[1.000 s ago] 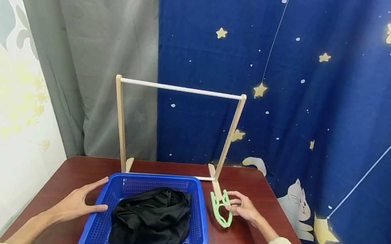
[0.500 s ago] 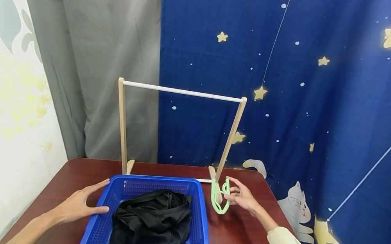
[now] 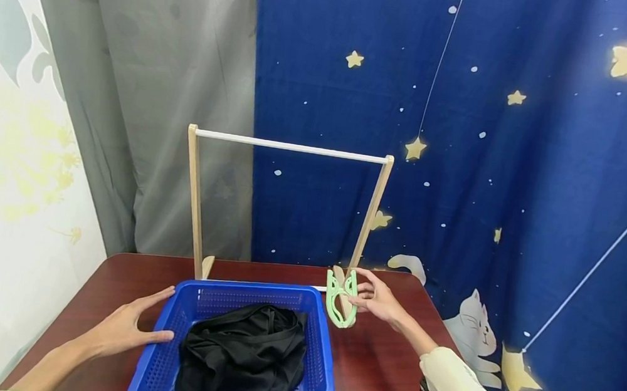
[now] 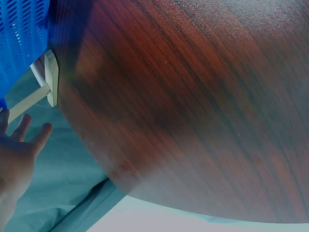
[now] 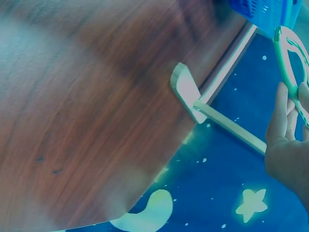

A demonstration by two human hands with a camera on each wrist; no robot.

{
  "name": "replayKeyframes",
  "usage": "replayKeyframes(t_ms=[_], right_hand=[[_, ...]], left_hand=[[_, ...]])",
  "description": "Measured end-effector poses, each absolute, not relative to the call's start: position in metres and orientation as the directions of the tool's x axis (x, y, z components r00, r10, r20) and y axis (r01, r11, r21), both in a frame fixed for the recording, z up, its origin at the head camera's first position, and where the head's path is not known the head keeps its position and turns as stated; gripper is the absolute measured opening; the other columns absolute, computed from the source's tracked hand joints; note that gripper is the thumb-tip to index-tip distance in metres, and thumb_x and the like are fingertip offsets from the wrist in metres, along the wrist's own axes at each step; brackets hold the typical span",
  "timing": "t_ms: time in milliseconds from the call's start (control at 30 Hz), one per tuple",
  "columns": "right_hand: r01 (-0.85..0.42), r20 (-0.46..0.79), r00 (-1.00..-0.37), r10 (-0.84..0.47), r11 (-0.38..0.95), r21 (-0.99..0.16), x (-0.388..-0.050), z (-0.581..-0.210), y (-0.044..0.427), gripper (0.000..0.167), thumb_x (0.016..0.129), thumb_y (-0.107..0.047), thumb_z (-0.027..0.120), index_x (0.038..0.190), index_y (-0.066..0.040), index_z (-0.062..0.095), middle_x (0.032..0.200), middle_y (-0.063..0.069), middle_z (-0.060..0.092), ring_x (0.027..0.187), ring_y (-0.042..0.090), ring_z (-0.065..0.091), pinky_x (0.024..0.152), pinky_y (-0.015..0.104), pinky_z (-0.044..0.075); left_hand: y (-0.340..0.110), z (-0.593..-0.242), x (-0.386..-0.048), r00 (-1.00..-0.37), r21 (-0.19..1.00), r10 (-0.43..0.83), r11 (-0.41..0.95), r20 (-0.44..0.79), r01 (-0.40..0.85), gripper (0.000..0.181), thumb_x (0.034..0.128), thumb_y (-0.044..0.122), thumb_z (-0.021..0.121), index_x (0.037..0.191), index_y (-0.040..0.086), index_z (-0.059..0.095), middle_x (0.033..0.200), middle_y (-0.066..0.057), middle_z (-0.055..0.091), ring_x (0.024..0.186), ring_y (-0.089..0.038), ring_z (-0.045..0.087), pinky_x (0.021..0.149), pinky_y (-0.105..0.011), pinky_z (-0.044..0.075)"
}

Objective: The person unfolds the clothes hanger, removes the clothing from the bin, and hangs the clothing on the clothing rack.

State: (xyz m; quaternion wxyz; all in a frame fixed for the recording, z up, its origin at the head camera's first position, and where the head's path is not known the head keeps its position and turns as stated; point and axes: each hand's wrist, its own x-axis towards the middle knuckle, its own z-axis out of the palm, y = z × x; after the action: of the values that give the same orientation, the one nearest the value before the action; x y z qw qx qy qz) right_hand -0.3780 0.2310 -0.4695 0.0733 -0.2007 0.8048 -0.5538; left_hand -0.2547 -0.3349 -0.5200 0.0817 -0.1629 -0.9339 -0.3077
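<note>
Now I am remotely watching the right hand (image 3: 378, 300) carrying the green hanger (image 3: 331, 293) farther forward and left than a second ago, so work is nearing the rack (image 3: 370, 217), beside the blue basket (image 3: 328, 341). Its fingers are pinching one edge; the left hand (image 3: 122, 328), fingers spread, is touching the basket. The hanger is looking looped, apparently folded.

Bunched black cloth (image 3: 244, 352) is covering most of the blue plastic basket's (image 3: 320, 347) floor, which in the head view is hiding much of the garment rack's (image 3: 195, 203) lower rail, while the right wrist view's edge is cutting off the green hanger (image 5: 284, 67) and right hand (image 5: 289, 157).
</note>
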Motion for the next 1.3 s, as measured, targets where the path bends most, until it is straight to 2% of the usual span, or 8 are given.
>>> replayKeyframes(t_ms=[200,400,533,633,767,1000,1067,1300], right_hand=[[-0.269,0.124,-0.901,-0.416,0.313,-0.911,-0.376,-0.461,0.218,0.074,0.093,0.006,0.073,0.157,-0.007,0.039,0.112,0.032,0.066,0.099,0.042,0.070,0.077,0.050,0.061],[-0.282,0.133,-0.888,-0.441,0.293,-0.913,-0.376,-0.457,0.206,0.074,0.093,0.003,0.075,0.157,-0.007,0.039,0.111,0.027,0.067,0.097,0.031,0.071,0.083,0.057,0.058],[-0.283,0.129,-0.881,-0.455,0.288,-0.915,-0.376,-0.454,0.197,0.073,0.093,0.001,0.076,0.156,-0.007,0.040,0.113,0.025,0.067,0.095,0.023,0.071,0.082,0.054,0.060],[-0.295,0.139,-0.871,-0.472,0.276,-0.915,-0.376,-0.453,0.190,0.073,0.093,0.003,0.075,0.156,-0.006,0.040,0.116,0.027,0.067,0.095,0.022,0.071,0.081,0.054,0.060],[-0.301,0.150,-0.853,-0.499,0.237,-0.924,-0.376,-0.450,0.179,0.072,0.092,0.008,0.074,0.154,-0.007,0.041,0.117,0.031,0.067,0.097,0.029,0.072,0.082,0.057,0.059],[-0.311,0.161,-0.841,-0.517,0.217,-0.925,-0.374,-0.447,0.165,0.068,0.092,0.007,0.073,0.152,-0.010,0.044,0.115,0.031,0.068,0.104,0.052,0.067,0.080,0.052,0.060],[-0.315,0.162,-0.840,-0.519,0.222,-0.923,-0.374,-0.446,0.162,0.068,0.093,0.005,0.074,0.152,-0.011,0.044,0.115,0.030,0.069,0.102,0.049,0.068,0.080,0.053,0.060],[-0.329,0.168,-0.830,-0.532,0.223,-0.918,-0.373,-0.444,0.152,0.068,0.094,0.003,0.073,0.153,-0.013,0.044,0.115,0.029,0.069,0.097,0.028,0.070,0.082,0.056,0.059]], left_hand=[[-0.335,-0.521,-0.255,-0.931,0.544,0.258,0.758,0.256,0.360,0.092,0.0870,0.048,0.081,0.160,0.011,0.039,0.160,-0.020,0.042,0.139,-0.054,0.044,0.095,-0.080,0.037],[-0.335,-0.520,-0.258,-0.923,0.537,0.259,0.755,0.283,0.377,0.090,0.0872,0.048,0.082,0.160,0.012,0.041,0.161,-0.017,0.042,0.140,-0.050,0.043,0.098,-0.077,0.037],[-0.335,-0.516,-0.260,-0.921,0.532,0.248,0.758,0.300,0.378,0.088,0.0883,0.049,0.080,0.160,0.015,0.042,0.160,-0.016,0.044,0.140,-0.049,0.044,0.100,-0.075,0.038],[-0.334,-0.512,-0.263,-0.917,0.523,0.248,0.761,0.311,0.383,0.087,0.0889,0.050,0.080,0.160,0.017,0.041,0.160,-0.017,0.044,0.140,-0.049,0.045,0.100,-0.075,0.038],[-0.333,-0.508,-0.265,-0.914,0.519,0.255,0.760,0.314,0.391,0.088,0.0889,0.051,0.079,0.160,0.017,0.041,0.159,-0.018,0.045,0.140,-0.049,0.045,0.100,-0.075,0.038],[-0.330,-0.502,-0.270,-0.903,0.520,0.276,0.745,0.329,0.417,0.088,0.0884,0.051,0.080,0.159,0.013,0.043,0.158,-0.018,0.047,0.140,-0.049,0.045,0.101,-0.075,0.038],[-0.328,-0.499,-0.272,-0.902,0.517,0.279,0.746,0.330,0.420,0.088,0.0886,0.051,0.080,0.159,0.013,0.043,0.157,-0.018,0.047,0.140,-0.050,0.045,0.101,-0.076,0.038],[-0.318,-0.489,-0.279,-0.899,0.507,0.293,0.748,0.326,0.428,0.087,0.0892,0.055,0.077,0.158,0.014,0.044,0.156,-0.019,0.048,0.140,-0.049,0.045,0.102,-0.075,0.037]])
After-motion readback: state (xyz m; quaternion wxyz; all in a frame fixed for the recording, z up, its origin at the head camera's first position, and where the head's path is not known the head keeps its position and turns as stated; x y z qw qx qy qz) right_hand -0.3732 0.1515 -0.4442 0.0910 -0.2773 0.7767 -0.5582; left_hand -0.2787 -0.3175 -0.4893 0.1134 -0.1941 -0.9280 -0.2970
